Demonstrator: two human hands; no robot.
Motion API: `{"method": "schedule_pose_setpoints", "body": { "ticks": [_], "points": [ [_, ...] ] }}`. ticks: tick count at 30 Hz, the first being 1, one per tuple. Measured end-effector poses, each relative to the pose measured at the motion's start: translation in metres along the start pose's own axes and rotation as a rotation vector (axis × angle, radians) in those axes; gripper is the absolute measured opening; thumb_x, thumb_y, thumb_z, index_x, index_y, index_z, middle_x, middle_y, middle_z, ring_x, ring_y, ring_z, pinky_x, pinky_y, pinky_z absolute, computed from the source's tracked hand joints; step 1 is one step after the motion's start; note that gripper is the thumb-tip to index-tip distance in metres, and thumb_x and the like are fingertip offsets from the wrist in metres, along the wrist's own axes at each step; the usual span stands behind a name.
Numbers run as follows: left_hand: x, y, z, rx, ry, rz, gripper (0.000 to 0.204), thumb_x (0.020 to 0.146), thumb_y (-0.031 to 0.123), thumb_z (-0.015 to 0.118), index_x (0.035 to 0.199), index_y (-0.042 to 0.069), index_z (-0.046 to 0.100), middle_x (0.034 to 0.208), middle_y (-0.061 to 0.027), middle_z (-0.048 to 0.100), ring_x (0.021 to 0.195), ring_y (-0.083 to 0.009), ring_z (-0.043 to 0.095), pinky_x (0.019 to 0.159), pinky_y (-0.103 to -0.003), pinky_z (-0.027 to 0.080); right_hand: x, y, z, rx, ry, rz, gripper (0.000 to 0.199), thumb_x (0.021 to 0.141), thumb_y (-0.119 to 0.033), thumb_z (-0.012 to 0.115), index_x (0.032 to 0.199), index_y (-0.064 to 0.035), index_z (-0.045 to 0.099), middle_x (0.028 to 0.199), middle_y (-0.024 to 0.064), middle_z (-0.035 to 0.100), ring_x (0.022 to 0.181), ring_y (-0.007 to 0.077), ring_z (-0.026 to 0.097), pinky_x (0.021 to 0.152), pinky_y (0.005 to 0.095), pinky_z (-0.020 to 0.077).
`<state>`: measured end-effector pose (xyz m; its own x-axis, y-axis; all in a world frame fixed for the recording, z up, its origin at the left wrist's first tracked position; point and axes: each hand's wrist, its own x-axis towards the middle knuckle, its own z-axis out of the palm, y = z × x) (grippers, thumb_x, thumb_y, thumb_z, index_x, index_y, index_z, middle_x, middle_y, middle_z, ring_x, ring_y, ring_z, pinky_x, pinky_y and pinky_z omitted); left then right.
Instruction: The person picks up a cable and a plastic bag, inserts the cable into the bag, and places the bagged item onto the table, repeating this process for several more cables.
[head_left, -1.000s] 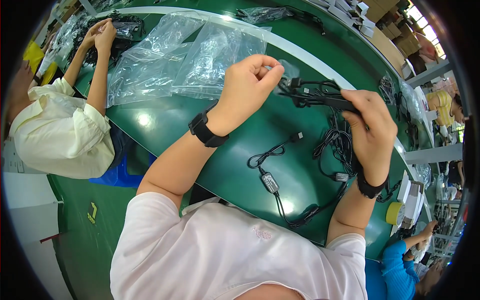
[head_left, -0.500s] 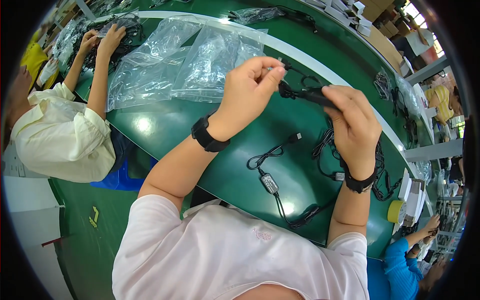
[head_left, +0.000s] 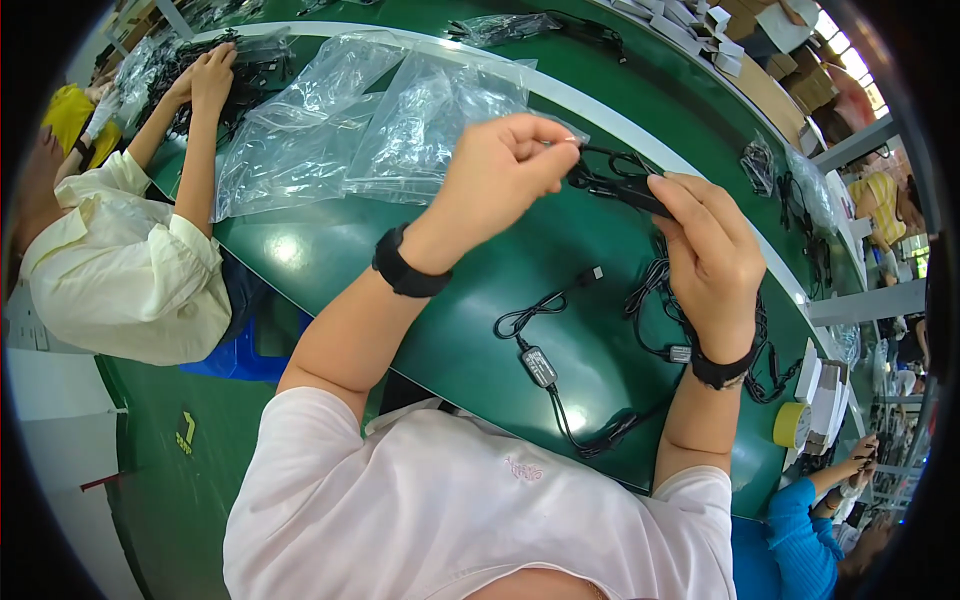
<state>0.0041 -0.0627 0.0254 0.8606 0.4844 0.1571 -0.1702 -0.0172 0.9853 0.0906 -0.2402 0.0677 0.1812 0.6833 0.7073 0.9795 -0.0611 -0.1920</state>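
Above the table, my right hand (head_left: pixel 715 255) grips a black cable (head_left: pixel 612 186) by its dark, flat, box-like part, thumb and fingers closed round it. The thin cord is folded in a small loop leftward. At the loop's left end my left hand (head_left: pixel 505 180) pinches the cable's end between thumb and forefinger; the fingers mostly hide that tip. Below them on the table lies another black cable (head_left: pixel 540 367), with a labelled inline box and a USB plug. More coiled black cables (head_left: pixel 652 290) sit under and beside my right hand.
Clear plastic bags (head_left: pixel 420 120) lie flat beyond my left hand. At the left a co-worker in a cream shirt (head_left: pixel 125 270) handles a heap of black cables (head_left: pixel 245 85). Yellow tape (head_left: pixel 792 425) and white boxes (head_left: pixel 828 400) stand at the right edge. A white rail (head_left: pixel 620 125) curves behind.
My left hand has shifted slightly to the right and turned, its fingertips still at the cable's end. The right hand has barely moved. The co-worker's hands moved slightly left over the heap.
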Motion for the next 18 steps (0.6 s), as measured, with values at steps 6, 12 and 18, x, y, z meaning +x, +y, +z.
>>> {"method": "schedule_pose_setpoints", "body": {
  "ticks": [6, 12, 18],
  "points": [
    [-0.005, 0.004, 0.002, 0.202, 0.074, 0.279, 0.017, 0.081, 0.010, 0.061, 0.096, 0.002, 0.057, 0.061, 0.0015, 0.056, 0.054, -0.0024, 0.048, 0.047, -0.017, 0.035, -0.001, -0.011, 0.001, 0.287, 0.370, 0.473, 0.026, 0.077, 0.003, 0.061, 0.103, 0.0035, 0.060, 0.083, 0.0075, 0.061, 0.064, 0.0113, 0.055, 0.059, 0.0210, 0.0453],
    [-0.007, 0.002, 0.006, 0.337, 0.076, 0.607, 0.017, 0.084, 0.009, 0.058, 0.100, 0.002, 0.056, 0.064, 0.0001, 0.055, 0.056, -0.0039, 0.047, 0.050, -0.017, 0.037, -0.009, -0.003, 0.008, 0.156, 0.308, 0.269, 0.026, 0.075, 0.006, 0.062, 0.100, 0.0019, 0.061, 0.084, 0.0079, 0.061, 0.064, 0.0118, 0.056, 0.058, 0.0208, 0.0456],
    [0.004, 0.014, -0.011, -0.120, 0.134, 0.353, 0.016, 0.085, 0.009, 0.055, 0.101, 0.003, 0.054, 0.063, 0.0027, 0.051, 0.056, -0.0038, 0.045, 0.051, -0.017, 0.035, -0.009, -0.002, 0.003, 0.021, 0.169, -0.245, 0.030, 0.060, 0.013, 0.060, 0.087, 0.0001, 0.064, 0.092, 0.0160, 0.063, 0.066, 0.0235, 0.056, 0.059, 0.0281, 0.0456]
  ]
}}
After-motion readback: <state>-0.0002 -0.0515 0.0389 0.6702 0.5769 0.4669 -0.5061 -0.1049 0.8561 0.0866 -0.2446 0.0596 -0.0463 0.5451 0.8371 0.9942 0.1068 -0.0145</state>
